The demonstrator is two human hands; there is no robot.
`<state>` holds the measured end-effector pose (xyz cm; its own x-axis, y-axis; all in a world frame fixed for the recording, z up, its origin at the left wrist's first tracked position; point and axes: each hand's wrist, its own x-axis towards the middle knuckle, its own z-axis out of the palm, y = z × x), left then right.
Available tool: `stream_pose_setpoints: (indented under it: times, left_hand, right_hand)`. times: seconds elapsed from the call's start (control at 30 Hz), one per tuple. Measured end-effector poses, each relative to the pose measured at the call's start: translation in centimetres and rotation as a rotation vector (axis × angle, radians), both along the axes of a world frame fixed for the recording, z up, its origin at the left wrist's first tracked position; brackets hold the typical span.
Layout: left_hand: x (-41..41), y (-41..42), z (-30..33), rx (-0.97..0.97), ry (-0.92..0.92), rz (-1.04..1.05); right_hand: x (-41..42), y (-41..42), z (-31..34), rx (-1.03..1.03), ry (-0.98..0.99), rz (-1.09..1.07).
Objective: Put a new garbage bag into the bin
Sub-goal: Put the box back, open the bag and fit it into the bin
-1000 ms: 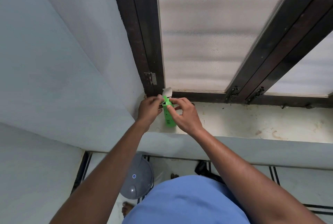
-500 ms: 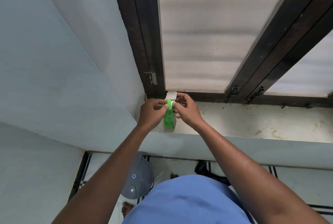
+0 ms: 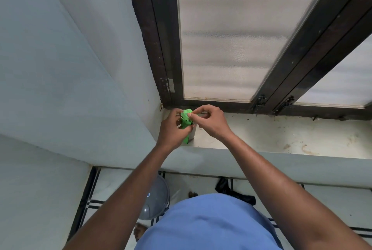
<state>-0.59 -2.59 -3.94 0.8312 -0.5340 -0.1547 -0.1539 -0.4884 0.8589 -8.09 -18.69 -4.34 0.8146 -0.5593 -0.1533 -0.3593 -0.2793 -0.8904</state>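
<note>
Garbage bag [image 3: 186, 118], green, is pinched by the right hand [image 3: 209, 123] fingers above its box [image 3: 188, 138] on the windowsill [image 3: 281, 137]; left hand [image 3: 171, 132] steadies the box. Nothing has reached the bin [image 3: 155, 199] below.

- One head-worn view is given, aimed forward and down at the window sill [image 3: 281, 135].
- The floor [image 3: 332, 205] is seen far below.

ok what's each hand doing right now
Left hand: closed around the green box on the sill.
Right hand: fingers pinched on the green bag material at the box's top.
</note>
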Motion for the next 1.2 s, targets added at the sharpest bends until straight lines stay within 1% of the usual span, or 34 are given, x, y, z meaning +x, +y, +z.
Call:
stream_pose_setpoints:
  times: [0.07, 0.13, 0.33, 0.4, 0.53, 0.63, 0.67, 0.73, 0.8, 0.83, 0.87, 0.93, 0.97, 1.0, 1.03, 1.1, 1.13, 1.2]
  left_hand:
    - [-0.3, 0.0, -0.4, -0.013, 0.017, 0.03]
    - [-0.6, 0.0, -0.6, -0.031, 0.019, 0.042]
    - [-1.1, 0.4, -0.7, -0.101, 0.016, -0.006]
    - [-1.3, 0.5, -1.0, -0.096, -0.018, -0.04]
    - [-1.9, 0.5, -0.7, -0.027, -0.167, -0.118]
    - [-1.8, 0.6, -0.7, -0.033, -0.183, -0.132]
    - [-1.7, 0.7, -0.7, -0.046, -0.167, -0.118]
    - [-1.5, 0.6, -1.0, -0.083, -0.115, -0.014]
    - [-0.9, 0.5, -1.6, -0.154, 0.031, 0.198]
    - [-0.5, 0.4, -1.7, -0.223, 0.153, 0.309]
    - [0.0, 0.3, -2.0, -0.299, 0.297, 0.404]
    - [0.9, 0.0, -2.6, -0.408, 0.556, 0.509]
    - [1.3, -0.1, -2.9, -0.418, 0.629, 0.536]
    - [1.4, -0.2, -3.1, -0.387, 0.671, 0.562]
    - [1.3, -0.2, -3.4, -0.309, 0.681, 0.589]
    - [0.5, 0.1, -3.7, -0.123, 0.63, 0.59]
    - [-0.4, 0.3, -3.1, -0.061, 0.592, 0.555]
    - [-2.0, 1.1, -2.7, -0.003, 0.541, 0.463]
  right_hand:
    - [0.0, -0.3, 0.1, -0.059, 0.033, 0.028]
    - [0.2, -0.6, 0.2, -0.066, 0.075, 0.06]
    - [1.0, -1.9, 2.0, 0.095, 0.243, 0.211]
    - [1.5, -2.6, 2.8, 0.103, 0.326, 0.286]
    - [2.8, -2.8, 4.0, -0.07, 0.437, 0.446]
    - [3.5, -2.7, 4.0, -0.107, 0.461, 0.477]
    - [3.6, -2.8, 3.9, -0.074, 0.444, 0.473]
    - [3.3, -2.8, 3.9, 0.091, 0.356, 0.421]
    - [2.4, -2.8, 3.5, 0.268, 0.265, 0.341]
    - [1.9, -2.6, 3.1, 0.279, 0.26, 0.329]
    - [1.3, -2.2, 2.6, 0.208, 0.29, 0.337]
    - [0.3, -1.2, 0.8, -0.073, 0.384, 0.373]
    - [0.0, -0.6, -0.1, -0.208, 0.396, 0.358]
    - [0.0, -0.1, -0.8, -0.305, 0.382, 0.325]
    - [0.0, 0.4, -1.4, -0.343, 0.359, 0.289]
    - [0.4, 1.1, -2.0, -0.327, 0.335, 0.273]
    - [0.5, 1.4, -2.1, -0.31, 0.342, 0.279]
    - [0.5, 2.1, -2.3, -0.332, 0.317, 0.239]
